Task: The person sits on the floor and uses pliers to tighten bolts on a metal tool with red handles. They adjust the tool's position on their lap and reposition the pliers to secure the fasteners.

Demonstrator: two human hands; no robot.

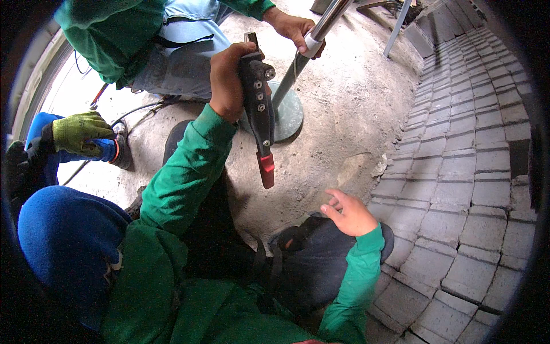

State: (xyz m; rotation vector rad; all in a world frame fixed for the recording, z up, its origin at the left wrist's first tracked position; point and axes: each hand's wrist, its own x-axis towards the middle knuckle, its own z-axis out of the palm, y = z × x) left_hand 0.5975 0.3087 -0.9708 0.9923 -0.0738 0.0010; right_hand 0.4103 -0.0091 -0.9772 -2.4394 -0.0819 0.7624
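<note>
My left hand (227,80) is closed round the upper part of a black tool with several silver bolts and a red tip (258,112). The tool hangs tip down, and its exact kind is not clear. My right hand (350,215) is held above my dark-trousered knee, fingers apart and nothing in them. Behind the tool, a metal pole (329,22) slants down to a round grey-green base plate (288,112) on the floor. A co-worker's hand (292,28) grips this pole by its white collar (311,45).
Stacked grey bricks (458,155) line the right side. At the left, another person's yellow-green glove (83,133) rests on a blue trouser leg beside a dark cable (137,110). A blue-covered rounded shape (71,235) is close on my left. Rough concrete floor (355,109) lies between.
</note>
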